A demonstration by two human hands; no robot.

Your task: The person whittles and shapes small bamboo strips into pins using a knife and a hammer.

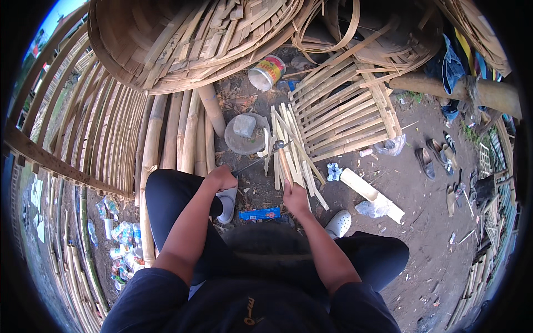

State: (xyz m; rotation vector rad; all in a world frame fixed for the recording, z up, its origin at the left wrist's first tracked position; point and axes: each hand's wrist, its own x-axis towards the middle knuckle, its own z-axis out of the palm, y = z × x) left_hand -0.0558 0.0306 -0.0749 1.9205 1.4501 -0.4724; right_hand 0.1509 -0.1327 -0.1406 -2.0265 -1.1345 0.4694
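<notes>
the dark shirt (222, 305) of the person lay nearest the camera, with the dark trousers (177, 194) bent outward at both knees beyond it. the bamboo strip (285, 166) pointed away from the body, its long axis running forward from the right hand (295, 197), with the far end leaning a little to the left. it was slim and straight, tan to light brown, and a shade darker than the pale loose strips (308, 177) around it.

its near end sat in the right hand, whose fingers were curled closed around it. the left hand (222, 177) was closed as well, gripping a thin dark tool (252, 165) that slanted forward and to the right, its tip reaching the far part of the strip; whether the two touched could not be told. so the strip lay ahead of the right hand, and to the right of and beyond the left.

a blue packet (259, 213) lay on the dirt ground (427, 222) between two pale clogs (227, 205), nearer the body than the strip.
</notes>
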